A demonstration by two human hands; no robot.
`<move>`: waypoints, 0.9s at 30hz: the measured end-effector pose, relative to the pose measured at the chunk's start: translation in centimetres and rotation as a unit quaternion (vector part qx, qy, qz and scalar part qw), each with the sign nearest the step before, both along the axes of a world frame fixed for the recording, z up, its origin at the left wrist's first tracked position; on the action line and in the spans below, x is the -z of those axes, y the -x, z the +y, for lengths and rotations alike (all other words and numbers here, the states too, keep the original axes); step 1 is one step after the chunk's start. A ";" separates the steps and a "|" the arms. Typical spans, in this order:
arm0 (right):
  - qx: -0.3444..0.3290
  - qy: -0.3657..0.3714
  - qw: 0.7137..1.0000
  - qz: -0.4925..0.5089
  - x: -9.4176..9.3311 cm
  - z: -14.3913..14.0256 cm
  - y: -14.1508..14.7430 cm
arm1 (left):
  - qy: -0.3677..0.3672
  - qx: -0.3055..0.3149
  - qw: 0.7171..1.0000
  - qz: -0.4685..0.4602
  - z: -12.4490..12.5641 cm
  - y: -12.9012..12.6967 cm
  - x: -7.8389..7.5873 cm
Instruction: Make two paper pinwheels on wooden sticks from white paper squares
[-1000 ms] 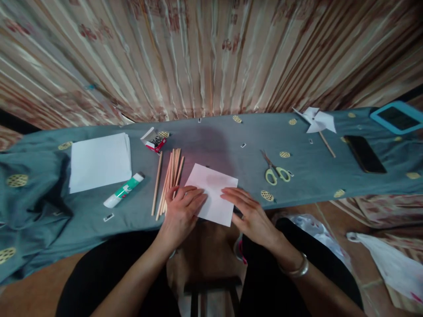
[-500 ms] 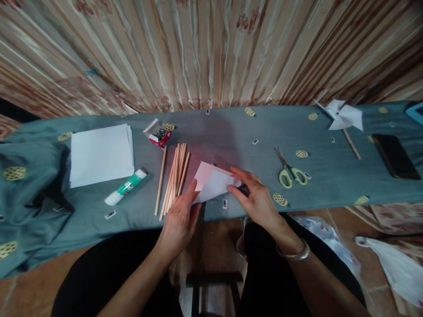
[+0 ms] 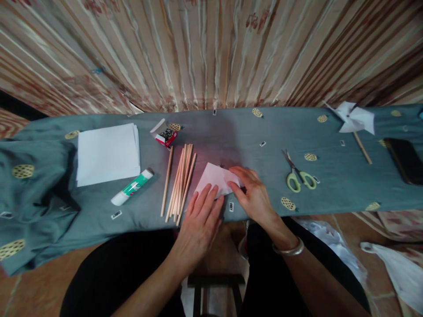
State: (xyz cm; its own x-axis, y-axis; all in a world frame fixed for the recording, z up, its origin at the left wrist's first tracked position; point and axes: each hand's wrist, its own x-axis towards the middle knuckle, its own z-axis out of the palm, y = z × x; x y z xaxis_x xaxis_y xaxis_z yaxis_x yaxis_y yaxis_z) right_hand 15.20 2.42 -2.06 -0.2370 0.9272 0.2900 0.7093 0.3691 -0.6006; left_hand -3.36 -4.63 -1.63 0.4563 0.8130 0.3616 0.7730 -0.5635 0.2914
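Note:
A folded piece of white paper [image 3: 214, 175] lies on the cloth between my hands. My left hand [image 3: 201, 222] rests on its near edge with the fingers stretched out flat. Thumb and forefinger of my right hand [image 3: 254, 193] pinch the paper's right corner, and a bracelet circles that wrist. Just left of the paper lie several thin wooden sticks [image 3: 181, 180], one of them apart from the bunch. Scissors [image 3: 297, 174] with light green handles lie to the right of my right hand, blades slightly apart.
A glue stick [image 3: 132, 187] and a stack of white paper [image 3: 107, 154] lie at the left. An open red box of small metal pins [image 3: 166, 135] stands behind the sticks. At the right are a paper pinwheel [image 3: 355, 119] and a dark phone [image 3: 405, 160]. A curtain [image 3: 205, 57] hangs behind.
My left hand has moved from the paper's left side onto its near edge, fingers now flat. The paper's raised flap now lies down. My right hand keeps its corner; the view has shifted slightly.

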 end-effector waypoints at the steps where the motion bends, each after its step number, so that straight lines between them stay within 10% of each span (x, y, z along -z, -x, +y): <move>1: 0.000 -0.003 1.000 -0.004 0.0 0.0 0.0 | 0.010 0.008 1.000 0.013 -0.2 -0.2 0.1; 27: -0.009 -0.022 0.999 -0.044 0.7 -0.3 0.1 | 0.058 0.004 0.996 0.065 -0.5 -0.3 1.1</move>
